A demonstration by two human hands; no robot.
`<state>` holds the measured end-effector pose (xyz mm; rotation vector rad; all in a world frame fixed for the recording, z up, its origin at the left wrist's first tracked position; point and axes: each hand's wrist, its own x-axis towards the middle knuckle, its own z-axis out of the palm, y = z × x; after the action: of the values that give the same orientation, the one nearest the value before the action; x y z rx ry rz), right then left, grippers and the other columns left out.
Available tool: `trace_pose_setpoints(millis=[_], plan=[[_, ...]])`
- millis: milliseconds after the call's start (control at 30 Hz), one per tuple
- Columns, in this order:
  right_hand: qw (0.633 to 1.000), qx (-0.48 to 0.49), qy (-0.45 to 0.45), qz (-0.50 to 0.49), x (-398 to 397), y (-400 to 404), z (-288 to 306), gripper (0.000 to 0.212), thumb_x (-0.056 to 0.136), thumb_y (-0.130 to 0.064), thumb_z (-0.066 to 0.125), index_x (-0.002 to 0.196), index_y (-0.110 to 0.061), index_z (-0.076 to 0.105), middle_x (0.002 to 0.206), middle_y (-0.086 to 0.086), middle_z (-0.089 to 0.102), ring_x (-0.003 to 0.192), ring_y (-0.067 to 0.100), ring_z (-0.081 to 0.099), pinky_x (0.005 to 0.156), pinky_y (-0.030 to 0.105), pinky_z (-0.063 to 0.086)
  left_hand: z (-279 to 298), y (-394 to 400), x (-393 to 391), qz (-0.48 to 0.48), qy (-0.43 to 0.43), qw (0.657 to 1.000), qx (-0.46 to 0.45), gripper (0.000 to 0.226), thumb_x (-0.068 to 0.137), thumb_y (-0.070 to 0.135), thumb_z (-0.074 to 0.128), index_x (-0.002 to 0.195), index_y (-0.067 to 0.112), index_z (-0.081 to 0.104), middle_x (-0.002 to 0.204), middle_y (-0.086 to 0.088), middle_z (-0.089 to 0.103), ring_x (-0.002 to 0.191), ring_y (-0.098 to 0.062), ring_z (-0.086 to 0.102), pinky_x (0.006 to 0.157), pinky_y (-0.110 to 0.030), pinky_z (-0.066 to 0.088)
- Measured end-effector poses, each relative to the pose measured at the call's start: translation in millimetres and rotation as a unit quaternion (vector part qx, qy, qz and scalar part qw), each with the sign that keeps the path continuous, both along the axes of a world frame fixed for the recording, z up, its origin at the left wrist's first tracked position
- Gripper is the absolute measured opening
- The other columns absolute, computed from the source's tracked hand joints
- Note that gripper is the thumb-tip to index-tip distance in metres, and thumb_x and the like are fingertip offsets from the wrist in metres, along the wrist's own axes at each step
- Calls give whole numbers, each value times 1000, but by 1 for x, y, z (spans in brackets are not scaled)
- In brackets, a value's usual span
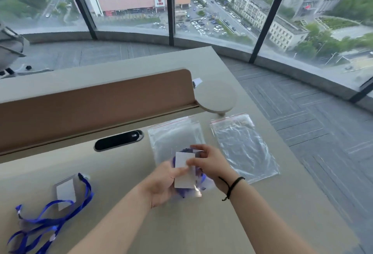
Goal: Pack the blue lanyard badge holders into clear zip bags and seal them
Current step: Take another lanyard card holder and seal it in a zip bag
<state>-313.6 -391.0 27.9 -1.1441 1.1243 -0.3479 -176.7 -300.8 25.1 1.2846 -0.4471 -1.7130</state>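
**Badge holder in hand, bagging not done yet**

Both hands are over the near edge of the middle zip bag, working one badge holder with its blue lanyard bunched behind it.

- Left hand: fingers curled round the lower left of the holder, thumb pressed flat on the white card face.
- Right hand: fingers pinching the top right edge of the holder. Black cord on that wrist.
- Can't tell if the holder is already partly inside a bag; glare and blur around it.

Handling, my read: the holder is light, a flexible sleeve with a fairly stiff card, slick plastic. Grip by the edges, as now. The lanyard is limp and will snag at the bag mouth, so fold it against the card first. Bags are thin film and floppy; one hand probably has to hold the mouth open.

Elsewhere on the bench: a second zip bag lies flat to the right, looks empty. Second badge holder with loose blue strap lies well apart at far left, unpacked.
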Motion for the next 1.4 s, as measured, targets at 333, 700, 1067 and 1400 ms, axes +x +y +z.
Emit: trace_pose_setpoints(millis=[333, 700, 1067, 1400], plan=[[997, -9, 31, -74, -74, -110, -32, 37, 83, -8, 72, 119, -14, 63, 90, 7, 61, 68, 16, 59, 60, 27, 51, -29, -123, -77, 66, -106, 990, 68, 37, 89, 5, 70, 121, -2, 52, 100, -36, 67, 59, -35, 60, 47, -33, 39], [953, -161, 252, 51, -83, -244, -99, 53, 93, -14, 50, 142, -31, 41, 78, -3, 60, 70, 18, 63, 55, 28, 49, -80, -201, -81, 50, -175, 977, 108, 16, 94, 1, 56, 101, 13, 64, 80, -21, 66, 54, -32, 57, 44, -26, 34], [828, -298, 425, 211, -67, -298, -131, 38, 87, -8, 43, 118, -21, 61, 113, 7, 66, 100, 29, 62, 81, 33, 50, -112, -230, -73, 18, -168, 981, 91, 21, 100, 4, 49, 112, 11, 64, 87, -18, 65, 61, -32, 58, 41, -25, 40], [870, -311, 339, 177, -102, -259, -125, 19, 90, -20, 50, 91, -33, 65, 89, -5, 70, 92, 20, 61, 82, 34, 52, -89, -219, -82, 19, -98, 995, 24, 29, 101, 6, 52, 110, 24, 72, 94, -15, 68, 69, -31, 58, 49, -31, 39]])
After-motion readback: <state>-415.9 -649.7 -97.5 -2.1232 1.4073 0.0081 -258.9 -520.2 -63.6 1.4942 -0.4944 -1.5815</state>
